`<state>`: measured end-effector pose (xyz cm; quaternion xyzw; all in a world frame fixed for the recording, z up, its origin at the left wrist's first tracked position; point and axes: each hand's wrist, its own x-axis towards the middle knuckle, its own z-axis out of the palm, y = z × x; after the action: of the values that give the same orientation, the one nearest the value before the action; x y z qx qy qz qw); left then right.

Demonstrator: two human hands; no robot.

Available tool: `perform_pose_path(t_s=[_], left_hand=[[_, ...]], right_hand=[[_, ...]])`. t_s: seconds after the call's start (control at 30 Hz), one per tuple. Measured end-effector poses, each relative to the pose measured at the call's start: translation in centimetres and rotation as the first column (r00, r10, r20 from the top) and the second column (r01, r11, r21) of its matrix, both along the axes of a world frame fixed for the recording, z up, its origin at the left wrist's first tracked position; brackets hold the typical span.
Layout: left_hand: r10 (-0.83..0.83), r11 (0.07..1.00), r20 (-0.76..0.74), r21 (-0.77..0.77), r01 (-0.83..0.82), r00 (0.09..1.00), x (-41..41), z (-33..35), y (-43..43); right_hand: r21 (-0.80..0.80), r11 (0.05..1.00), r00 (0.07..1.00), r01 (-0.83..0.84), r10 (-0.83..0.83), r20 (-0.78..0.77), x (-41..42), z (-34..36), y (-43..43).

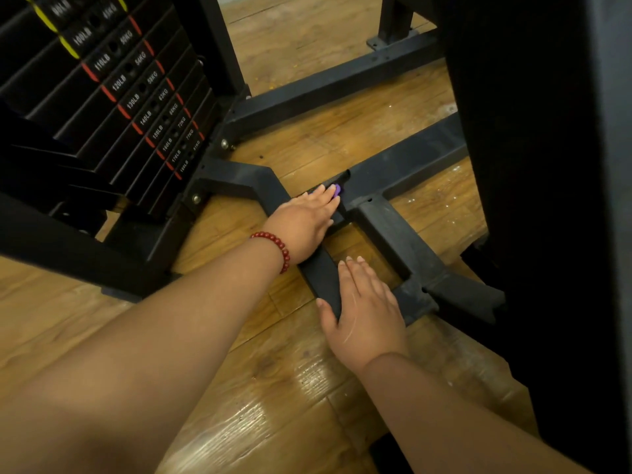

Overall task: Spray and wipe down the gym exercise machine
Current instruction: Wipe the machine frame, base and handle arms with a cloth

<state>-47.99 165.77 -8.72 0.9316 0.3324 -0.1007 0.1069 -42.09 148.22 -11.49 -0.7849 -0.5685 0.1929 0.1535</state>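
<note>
The black steel base frame (386, 227) of the gym machine lies on the wooden floor in the middle of the head view. My left hand (304, 220), with a red bead bracelet at the wrist, lies flat on a frame bar with straight fingers pressing a purple cloth (337, 189); only a small corner of the cloth shows past the fingertips. My right hand (366, 309) rests flat on the nearer end of the same bar, fingers straight, thumb over the bar's left edge. No spray bottle is in view.
The black weight stack (113, 87) with red and yellow markers stands at the upper left. A wide dark upright part (533, 165) of the machine fills the right side. More frame bars (335, 83) cross the wooden floor (273, 388) behind.
</note>
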Motion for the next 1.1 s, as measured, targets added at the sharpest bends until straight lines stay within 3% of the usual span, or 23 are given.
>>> perform_pose_path(t_s=[0.27, 0.5, 0.63, 0.73, 0.93, 1.1], left_hand=[[0.061, 0.996, -0.022, -0.071, -0.062, 0.998, 5.3, 0.2, 1.9], [0.042, 0.999, 0.01, 0.004, -0.042, 0.999, 0.5, -1.0, -0.5], [0.126, 0.992, 0.017, -0.005, -0.126, 0.992, 1.6, -1.4, 0.0], [0.091, 0.996, 0.021, 0.011, -0.092, 0.996, 3.1, -1.3, -0.4], [-0.126, 0.992, 0.019, 0.008, 0.126, 0.992, 2.6, -0.8, -2.3], [0.08, 0.996, 0.056, -0.044, -0.077, 0.995, 6.1, -1.2, -2.0]], right_hand=[[0.017, 1.0, 1.0, -0.015, 0.015, 0.004, 0.1, -0.1, 0.0], [0.061, 0.998, 1.0, 0.026, -0.027, 0.008, 0.3, -0.8, -0.2], [0.088, 0.994, 0.997, 0.071, -0.073, 0.017, 0.4, -1.0, -0.5], [0.117, 0.984, 0.991, 0.137, -0.137, -0.009, 0.8, -0.8, -1.0], [-0.093, 0.985, 0.99, 0.143, -0.143, 0.012, 2.8, 0.4, -4.7], [-0.156, 0.982, 0.993, 0.104, -0.094, 0.07, 2.1, -0.7, -5.6]])
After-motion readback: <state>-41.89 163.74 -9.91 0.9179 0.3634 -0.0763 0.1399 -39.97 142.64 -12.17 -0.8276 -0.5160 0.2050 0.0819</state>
